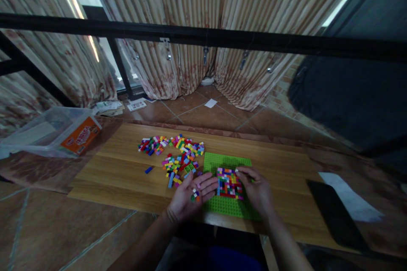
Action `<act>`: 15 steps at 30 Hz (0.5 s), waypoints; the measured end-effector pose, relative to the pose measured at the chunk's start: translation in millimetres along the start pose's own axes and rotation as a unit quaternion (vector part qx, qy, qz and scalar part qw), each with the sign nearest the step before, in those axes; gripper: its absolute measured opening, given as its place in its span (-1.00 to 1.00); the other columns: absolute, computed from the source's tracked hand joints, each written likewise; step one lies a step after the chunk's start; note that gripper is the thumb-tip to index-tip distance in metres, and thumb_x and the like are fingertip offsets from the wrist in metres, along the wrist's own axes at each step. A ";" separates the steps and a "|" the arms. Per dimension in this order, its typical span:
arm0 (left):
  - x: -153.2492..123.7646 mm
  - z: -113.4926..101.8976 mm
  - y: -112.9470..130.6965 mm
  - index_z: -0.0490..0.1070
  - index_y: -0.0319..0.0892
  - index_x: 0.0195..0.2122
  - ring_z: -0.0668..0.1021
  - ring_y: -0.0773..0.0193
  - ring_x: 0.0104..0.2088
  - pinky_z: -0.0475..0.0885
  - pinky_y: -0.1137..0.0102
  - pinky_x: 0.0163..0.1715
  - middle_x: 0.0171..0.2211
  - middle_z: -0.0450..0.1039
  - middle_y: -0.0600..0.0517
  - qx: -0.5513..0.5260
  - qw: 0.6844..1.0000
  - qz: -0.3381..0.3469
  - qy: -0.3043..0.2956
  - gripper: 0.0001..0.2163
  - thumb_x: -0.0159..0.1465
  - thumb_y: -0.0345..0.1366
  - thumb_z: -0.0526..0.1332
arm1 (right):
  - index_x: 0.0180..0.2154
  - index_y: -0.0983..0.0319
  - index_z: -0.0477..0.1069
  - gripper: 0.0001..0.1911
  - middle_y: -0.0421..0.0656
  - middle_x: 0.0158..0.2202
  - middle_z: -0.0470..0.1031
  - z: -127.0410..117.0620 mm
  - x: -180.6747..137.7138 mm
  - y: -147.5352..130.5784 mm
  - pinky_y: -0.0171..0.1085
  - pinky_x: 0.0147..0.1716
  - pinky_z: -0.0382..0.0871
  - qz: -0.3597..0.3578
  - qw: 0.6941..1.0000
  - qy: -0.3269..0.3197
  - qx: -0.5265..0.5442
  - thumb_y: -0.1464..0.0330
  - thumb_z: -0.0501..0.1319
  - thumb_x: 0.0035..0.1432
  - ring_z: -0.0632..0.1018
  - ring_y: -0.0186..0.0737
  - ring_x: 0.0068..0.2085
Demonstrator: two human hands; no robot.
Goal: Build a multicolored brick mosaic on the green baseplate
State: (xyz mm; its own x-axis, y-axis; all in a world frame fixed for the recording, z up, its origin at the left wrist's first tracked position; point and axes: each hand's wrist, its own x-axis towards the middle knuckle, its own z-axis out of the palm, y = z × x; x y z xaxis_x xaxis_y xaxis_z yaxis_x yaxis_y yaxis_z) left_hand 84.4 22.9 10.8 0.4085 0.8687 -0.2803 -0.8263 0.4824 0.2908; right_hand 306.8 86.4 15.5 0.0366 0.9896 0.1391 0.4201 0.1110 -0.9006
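A green baseplate (pixel 226 161) lies on the wooden table (pixel 127 169), with a patch of many-coloured small bricks (pixel 229 183) built on it. My left hand (pixel 190 194) rests palm up at the plate's left edge, fingers spread, with a few small bricks (pixel 195 195) lying in the palm. My right hand (pixel 256 188) is over the plate's right side, its fingertips pinched at the upper right corner of the brick patch; whatever it pinches is too small to name.
A heap of loose coloured bricks (pixel 178 154) spreads left of the plate, one blue brick (pixel 149 170) apart. A clear plastic box (pixel 54 131) sits far left. A black phone (pixel 335 216) and white paper (pixel 349 197) lie right. A black bar (pixel 203 38) crosses overhead.
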 end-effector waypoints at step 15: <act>1.2 0.1 -0.4 0.37 -0.39 0.03 0.49 0.05 0.02 0.26 0.22 0.08 0.02 0.44 -0.29 0.007 1.000 -0.005 0.017 -0.52 0.37 -0.06 -0.05 | -0.30 0.20 0.58 -0.67 -0.08 -0.24 0.58 0.0 11.4 17.4 -0.07 -0.10 0.38 0.029 0.996 -0.069 0.047 0.11 0.31 -0.03 0.55 -0.11 -0.20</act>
State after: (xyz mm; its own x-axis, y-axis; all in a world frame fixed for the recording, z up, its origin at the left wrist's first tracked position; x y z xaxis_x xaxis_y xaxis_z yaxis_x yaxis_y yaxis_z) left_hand 85.3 23.8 10.5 0.4032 0.8594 -0.3143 -0.8168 0.4929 0.2999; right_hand 314.5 99.7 1.4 -0.0698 0.9970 0.0326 0.3332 0.0541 -0.9413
